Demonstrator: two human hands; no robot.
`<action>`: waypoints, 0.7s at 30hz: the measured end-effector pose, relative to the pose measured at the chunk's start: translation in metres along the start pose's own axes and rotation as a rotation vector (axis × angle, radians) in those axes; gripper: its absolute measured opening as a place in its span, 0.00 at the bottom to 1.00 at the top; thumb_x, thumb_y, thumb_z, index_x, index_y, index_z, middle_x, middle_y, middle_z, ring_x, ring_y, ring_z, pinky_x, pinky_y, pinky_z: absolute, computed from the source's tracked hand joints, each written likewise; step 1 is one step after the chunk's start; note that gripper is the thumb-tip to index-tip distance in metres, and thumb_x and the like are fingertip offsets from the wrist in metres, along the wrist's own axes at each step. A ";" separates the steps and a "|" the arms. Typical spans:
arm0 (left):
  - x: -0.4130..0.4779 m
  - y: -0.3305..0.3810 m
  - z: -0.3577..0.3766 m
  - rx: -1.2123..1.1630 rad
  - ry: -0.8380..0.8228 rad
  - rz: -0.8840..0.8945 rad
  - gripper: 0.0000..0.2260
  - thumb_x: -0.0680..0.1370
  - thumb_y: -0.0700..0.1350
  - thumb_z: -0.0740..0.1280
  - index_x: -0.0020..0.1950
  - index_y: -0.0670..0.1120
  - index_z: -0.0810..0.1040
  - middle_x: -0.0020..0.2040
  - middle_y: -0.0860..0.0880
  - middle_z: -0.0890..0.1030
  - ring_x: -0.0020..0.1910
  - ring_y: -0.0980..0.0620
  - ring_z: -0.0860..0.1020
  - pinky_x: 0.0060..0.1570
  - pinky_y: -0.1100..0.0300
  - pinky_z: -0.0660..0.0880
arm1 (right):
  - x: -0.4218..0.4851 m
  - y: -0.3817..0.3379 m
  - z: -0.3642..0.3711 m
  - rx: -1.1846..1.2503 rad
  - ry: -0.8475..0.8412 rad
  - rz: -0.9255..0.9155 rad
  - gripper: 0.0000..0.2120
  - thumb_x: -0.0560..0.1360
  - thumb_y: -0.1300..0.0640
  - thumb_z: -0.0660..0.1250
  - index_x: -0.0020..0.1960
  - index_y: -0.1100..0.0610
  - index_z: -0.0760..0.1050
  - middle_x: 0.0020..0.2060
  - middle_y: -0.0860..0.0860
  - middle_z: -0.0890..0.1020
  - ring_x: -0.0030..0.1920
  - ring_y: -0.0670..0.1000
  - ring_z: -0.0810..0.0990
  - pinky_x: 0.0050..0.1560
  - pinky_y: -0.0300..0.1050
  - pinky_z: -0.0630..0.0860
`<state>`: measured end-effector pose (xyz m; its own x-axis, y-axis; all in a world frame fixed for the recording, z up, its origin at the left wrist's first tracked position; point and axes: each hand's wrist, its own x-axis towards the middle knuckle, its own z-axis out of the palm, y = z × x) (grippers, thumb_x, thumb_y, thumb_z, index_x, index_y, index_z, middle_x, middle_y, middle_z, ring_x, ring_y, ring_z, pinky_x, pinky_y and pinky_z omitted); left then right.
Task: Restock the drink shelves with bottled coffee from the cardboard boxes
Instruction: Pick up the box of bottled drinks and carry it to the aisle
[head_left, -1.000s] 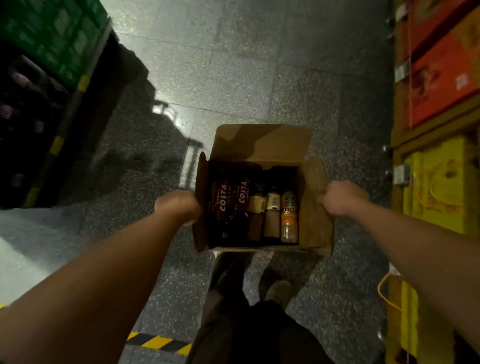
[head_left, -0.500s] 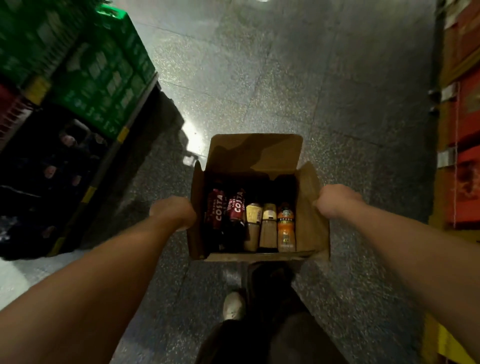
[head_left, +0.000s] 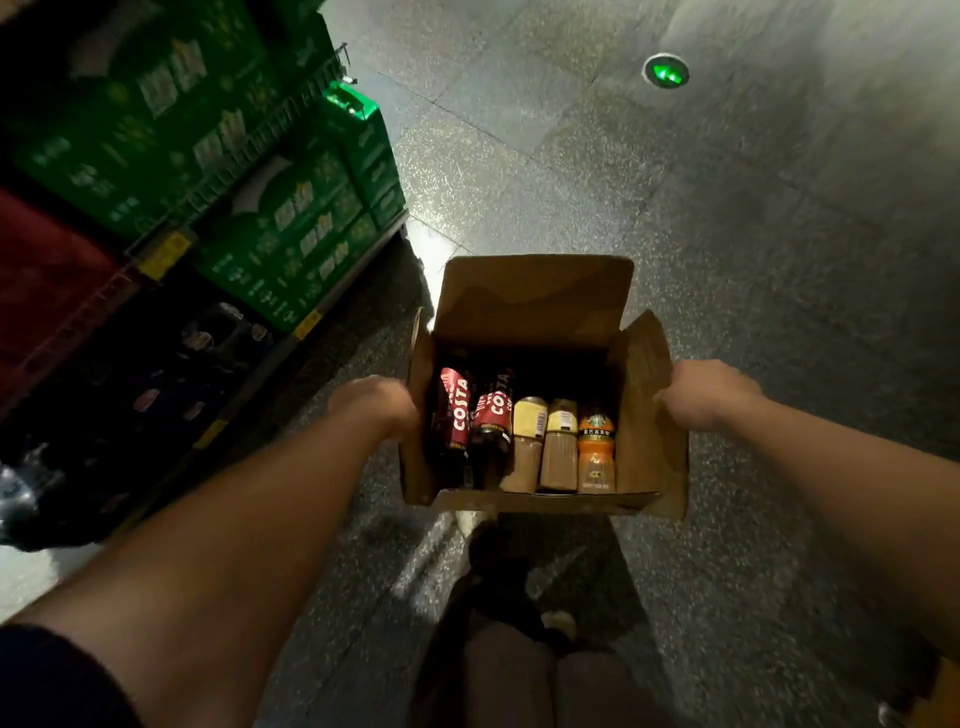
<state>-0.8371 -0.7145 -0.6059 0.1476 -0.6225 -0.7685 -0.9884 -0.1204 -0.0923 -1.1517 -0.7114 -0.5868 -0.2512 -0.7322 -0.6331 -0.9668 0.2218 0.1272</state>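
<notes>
The cardboard box (head_left: 535, 306) is held in the air above the floor, in the middle of the view, with its top open. Its far flap stands up, the left and right flaps lean outward, and the near flap folds down.

Five bottles stand in a row along its near wall. Counted from the left:
- Two dark Costa bottles (head_left: 454, 415) with red labels, both tilted a little.
- Two tan bottles (head_left: 527, 447) with yellow labels, upright and touching each other.
- One orange-labelled bottle (head_left: 596, 452), just beside the right wall.

The far half of the box is in shadow, and what lies there cannot be made out.

The left grip (head_left: 376, 402) is a bare hand pressed against the outside of the left wall. Its fingers curl round the box and out of sight. The right grip (head_left: 701, 395) is closed round the outside of the right flap and wall in the same way, showing only the back of the hand. Between them, the two carry the box.

Below the box are the person's legs and a pale shoe (head_left: 558, 621) on the grey speckled floor (head_left: 779, 312).

On the left runs a shelf (head_left: 249, 364) with yellow tags along its edges. Green cartons (head_left: 291, 223) are stacked on its upper level and dark wrapped packs sit lower down. A round green light (head_left: 666, 71) is set in the floor at the far right.
</notes>
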 end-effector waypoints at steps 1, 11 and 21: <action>0.011 0.003 -0.014 0.002 -0.011 0.000 0.10 0.76 0.50 0.63 0.54 0.49 0.78 0.53 0.49 0.79 0.54 0.47 0.78 0.51 0.56 0.75 | 0.013 -0.003 -0.012 -0.002 -0.003 0.007 0.14 0.78 0.54 0.59 0.60 0.58 0.75 0.58 0.58 0.78 0.57 0.60 0.77 0.48 0.48 0.72; 0.126 0.041 -0.166 0.033 0.083 0.010 0.14 0.76 0.49 0.62 0.59 0.48 0.78 0.58 0.47 0.80 0.57 0.45 0.78 0.49 0.56 0.71 | 0.156 -0.038 -0.139 0.010 -0.025 0.021 0.14 0.78 0.53 0.59 0.60 0.57 0.76 0.58 0.57 0.78 0.57 0.58 0.78 0.50 0.49 0.74; 0.254 0.086 -0.320 -0.081 0.073 -0.078 0.16 0.75 0.48 0.62 0.61 0.47 0.78 0.60 0.46 0.79 0.60 0.44 0.78 0.52 0.56 0.71 | 0.347 -0.078 -0.294 -0.054 -0.039 -0.083 0.15 0.78 0.51 0.59 0.59 0.57 0.76 0.58 0.58 0.79 0.57 0.60 0.78 0.50 0.48 0.72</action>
<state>-0.8730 -1.1301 -0.6065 0.2294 -0.6632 -0.7124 -0.9681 -0.2310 -0.0967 -1.1772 -1.1724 -0.5922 -0.1696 -0.7206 -0.6723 -0.9855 0.1257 0.1138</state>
